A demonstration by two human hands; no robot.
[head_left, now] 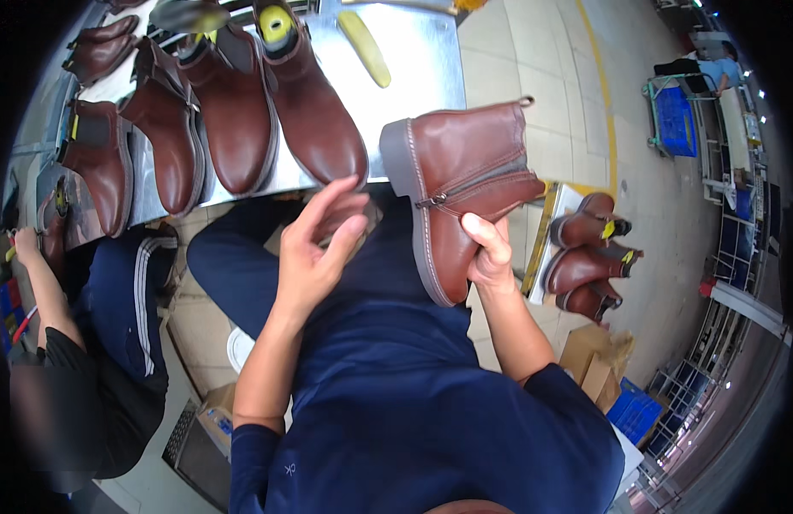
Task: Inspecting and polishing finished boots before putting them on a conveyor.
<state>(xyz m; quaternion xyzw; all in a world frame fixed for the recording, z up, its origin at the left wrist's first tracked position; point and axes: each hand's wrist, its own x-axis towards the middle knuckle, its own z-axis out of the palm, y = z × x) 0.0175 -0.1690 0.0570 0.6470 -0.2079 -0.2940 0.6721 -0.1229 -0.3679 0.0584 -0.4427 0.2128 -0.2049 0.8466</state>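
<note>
The held boot (pixel 453 214) partly hides the right hand (pixel 492 257); a co-worker's head (pixel 52 420) is blurred

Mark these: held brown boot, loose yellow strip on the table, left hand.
Held brown boot (pixel 452 161): head view, on the leather side of its shaft.
Loose yellow strip (pixel 364 49): head view, midway along its length.
Left hand (pixel 314 248): head view, on the middle of the hand.

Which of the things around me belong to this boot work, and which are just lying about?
Likely part of the job:
brown zip boot, in the right hand
brown boots on the metal table, near the open left hand
yellow-green strip, perhaps

Probably just lying about:
cardboard box, lower right
blue crate near it
blue bin on the trolley
</note>
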